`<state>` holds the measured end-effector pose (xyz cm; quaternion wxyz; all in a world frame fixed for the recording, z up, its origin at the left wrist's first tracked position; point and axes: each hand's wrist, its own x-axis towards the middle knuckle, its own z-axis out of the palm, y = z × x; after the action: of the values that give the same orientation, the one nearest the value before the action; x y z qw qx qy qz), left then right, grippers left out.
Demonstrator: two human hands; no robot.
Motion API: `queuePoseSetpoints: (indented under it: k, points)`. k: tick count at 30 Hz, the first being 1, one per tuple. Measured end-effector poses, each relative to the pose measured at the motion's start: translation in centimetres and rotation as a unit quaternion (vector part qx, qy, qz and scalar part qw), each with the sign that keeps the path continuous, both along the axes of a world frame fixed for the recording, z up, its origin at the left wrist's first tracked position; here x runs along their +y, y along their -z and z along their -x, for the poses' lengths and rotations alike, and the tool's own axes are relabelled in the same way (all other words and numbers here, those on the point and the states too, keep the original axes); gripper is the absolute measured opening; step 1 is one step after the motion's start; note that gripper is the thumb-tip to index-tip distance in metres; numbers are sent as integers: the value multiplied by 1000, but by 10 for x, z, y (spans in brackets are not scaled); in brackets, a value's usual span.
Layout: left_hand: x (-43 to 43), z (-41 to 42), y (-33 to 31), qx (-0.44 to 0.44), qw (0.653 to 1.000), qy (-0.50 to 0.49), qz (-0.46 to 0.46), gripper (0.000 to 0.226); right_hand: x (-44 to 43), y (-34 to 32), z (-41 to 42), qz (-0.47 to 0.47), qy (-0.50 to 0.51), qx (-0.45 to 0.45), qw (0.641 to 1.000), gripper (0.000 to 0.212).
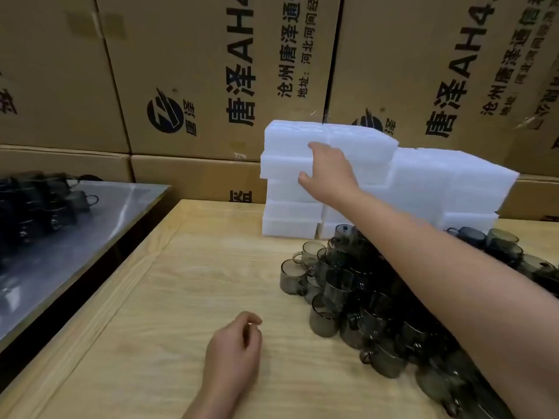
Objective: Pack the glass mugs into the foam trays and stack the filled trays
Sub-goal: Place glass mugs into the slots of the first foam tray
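My right grip (329, 173) reaches forward to the tall stack of white foam trays (290, 189) at the far side of the wooden counter (187, 297). Its fingers are spread and almost straight, and they touch the front of the upper trays. The thumb is lower and apart from them. My left grip (234, 346) rests on the counter close to me, with fingers loosely curled and holding nothing. The glass mugs (335, 288), smoky grey, lie in a heap on the counter under my right arm, just in front of the trays. A lower stack of trays stands to the right of the tall one, touching it. Behind are big cardboard boxes (196, 71). At the left a metal counter (90, 237) carries more dark mugs, which are blurred.
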<state>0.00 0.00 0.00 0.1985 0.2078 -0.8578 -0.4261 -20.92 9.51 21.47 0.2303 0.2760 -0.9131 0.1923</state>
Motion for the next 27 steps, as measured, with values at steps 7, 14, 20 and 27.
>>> queuePoseSetpoints:
  k: [7,14,20,27]
  points:
    - [0,5,7,0,1000,-5,29,23,-24,-12,70,-67,58,-36,995,73]
    - [0,7,13,25,999,-17,24,42,-42,-18,91,-146,127,20,981,47]
    - [-1,8,13,33,999,-15,7,48,-41,-14,93,-109,141,98,979,47]
    - [-3,9,15,34,999,-13,-14,34,-32,-19,76,-9,67,118,991,43]
